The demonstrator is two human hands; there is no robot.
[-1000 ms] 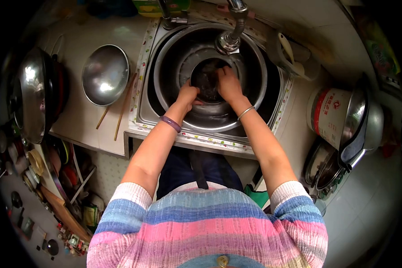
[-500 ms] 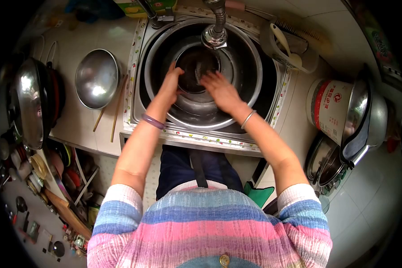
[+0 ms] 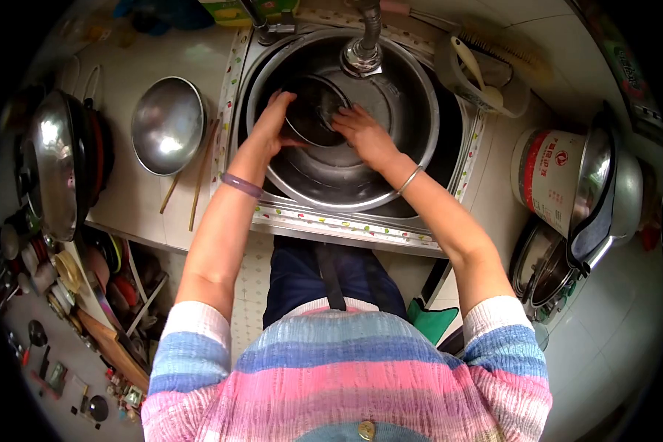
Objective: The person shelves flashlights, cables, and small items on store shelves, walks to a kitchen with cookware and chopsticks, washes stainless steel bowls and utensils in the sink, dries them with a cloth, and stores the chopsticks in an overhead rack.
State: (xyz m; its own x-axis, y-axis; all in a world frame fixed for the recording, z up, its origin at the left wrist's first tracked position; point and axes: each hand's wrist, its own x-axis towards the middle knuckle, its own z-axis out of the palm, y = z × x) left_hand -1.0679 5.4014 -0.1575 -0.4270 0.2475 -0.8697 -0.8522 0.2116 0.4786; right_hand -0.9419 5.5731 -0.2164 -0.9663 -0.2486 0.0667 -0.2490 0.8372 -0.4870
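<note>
While left hand (image 3: pixel 274 123) holds bowl (image 3: pixel 309 107), right hand (image 3: pixel 367 138) touches; basin (image 3: pixel 339 180) surrounds.

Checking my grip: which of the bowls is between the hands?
The small dark bowl, inside the large metal basin, with the left hand at its side. The shiny metal bowl sits apart on the counter.

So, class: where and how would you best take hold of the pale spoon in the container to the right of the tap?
The best grip is probably mid-handle, pinched from above: the spoon has a long, slim handle lying uncovered, slanting across the open container, whose walls would hinder a sideways approach.
</note>
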